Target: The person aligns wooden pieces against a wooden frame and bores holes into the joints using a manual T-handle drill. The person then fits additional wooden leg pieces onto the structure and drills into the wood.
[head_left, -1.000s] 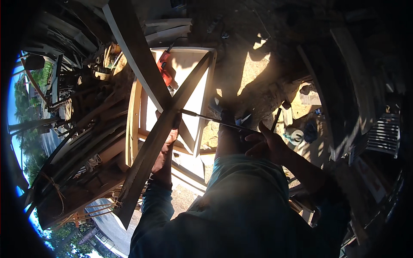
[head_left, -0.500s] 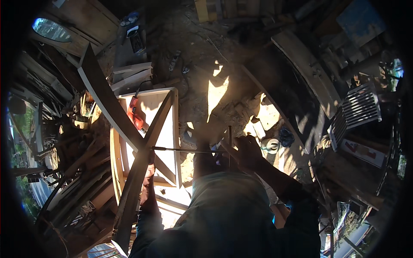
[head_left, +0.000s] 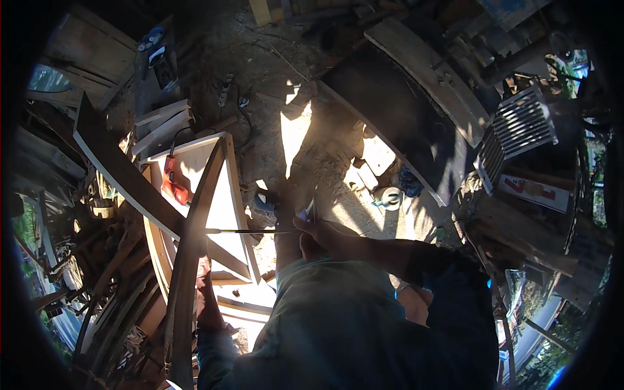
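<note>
Two long wooden boards cross in an X at the left, one curved board [head_left: 123,169] reaching to the upper left and one narrow board [head_left: 185,279] running toward me. My left hand [head_left: 204,266] is beneath the crossing and grips the narrow board; its fingertips are mostly hidden. A long thin rod [head_left: 250,231] runs sideways from the crossing. My right hand [head_left: 318,237] is closed around the rod's other end, in front of my body. The hand hides the crossbar on that end.
Below the boards lies a pale wooden frame [head_left: 235,195] with a red power tool [head_left: 173,182] in it. A dark panel [head_left: 390,123] leans at the right, near a round pale roll [head_left: 389,197]. A slatted metal rack [head_left: 520,127] stands farther right. Scrap wood [head_left: 110,279] is piled at the left.
My right hand has gone from spread fingers beside the rod's crossbar to closed around that end. The view has turned, so the boards and frame appear farther left.
</note>
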The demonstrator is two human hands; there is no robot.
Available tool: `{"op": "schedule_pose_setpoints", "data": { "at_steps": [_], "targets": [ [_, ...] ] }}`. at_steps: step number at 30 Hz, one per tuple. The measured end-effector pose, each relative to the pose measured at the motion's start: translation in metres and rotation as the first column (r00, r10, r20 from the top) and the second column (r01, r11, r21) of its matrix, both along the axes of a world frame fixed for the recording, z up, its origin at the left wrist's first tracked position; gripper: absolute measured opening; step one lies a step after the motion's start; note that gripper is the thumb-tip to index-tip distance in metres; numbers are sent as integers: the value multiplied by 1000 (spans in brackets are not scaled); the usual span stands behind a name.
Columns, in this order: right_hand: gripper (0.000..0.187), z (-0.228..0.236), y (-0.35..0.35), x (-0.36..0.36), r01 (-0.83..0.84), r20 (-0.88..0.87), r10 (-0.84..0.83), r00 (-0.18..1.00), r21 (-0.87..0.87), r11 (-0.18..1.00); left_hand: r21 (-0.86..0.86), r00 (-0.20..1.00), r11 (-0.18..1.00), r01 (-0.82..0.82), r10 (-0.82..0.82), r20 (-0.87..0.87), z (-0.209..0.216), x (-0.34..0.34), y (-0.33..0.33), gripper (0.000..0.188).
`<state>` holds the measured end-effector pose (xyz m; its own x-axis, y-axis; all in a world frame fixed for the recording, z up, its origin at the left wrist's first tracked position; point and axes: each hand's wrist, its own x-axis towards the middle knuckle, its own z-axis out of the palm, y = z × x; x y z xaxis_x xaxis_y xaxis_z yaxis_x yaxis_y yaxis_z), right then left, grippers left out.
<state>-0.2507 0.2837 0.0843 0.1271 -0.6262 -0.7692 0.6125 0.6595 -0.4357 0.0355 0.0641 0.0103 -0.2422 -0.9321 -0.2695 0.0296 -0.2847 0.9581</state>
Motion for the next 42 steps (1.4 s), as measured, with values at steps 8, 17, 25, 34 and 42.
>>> {"op": "schedule_pose_setpoints", "data": {
  "at_steps": [8,17,25,34,42],
  "targets": [
    [49,36,13,32,332,-483,-443,756,-300,894,-12,1000,1000,22,-22,-6,6,0,-7,41],
    [57,8,28,-14,-690,-951,-290,-104,-141,710,-42,998,997,66,-66,-2,17,8,-10,40],
    [30,15,6,-37,-700,-702,-472,-533,52,712,-15,980,984,178,-178,-92,26,-13,-15,40],
    [44,1,-27,-42,-755,-789,-611,-66,-361,548,-55,973,982,181,-187,-137,30,-9,-27,39],
    [63,9,-3,20,140,-72,-128,989,213,967,-51,974,986,161,-167,-155,22,15,-27,39]
  ]
}}
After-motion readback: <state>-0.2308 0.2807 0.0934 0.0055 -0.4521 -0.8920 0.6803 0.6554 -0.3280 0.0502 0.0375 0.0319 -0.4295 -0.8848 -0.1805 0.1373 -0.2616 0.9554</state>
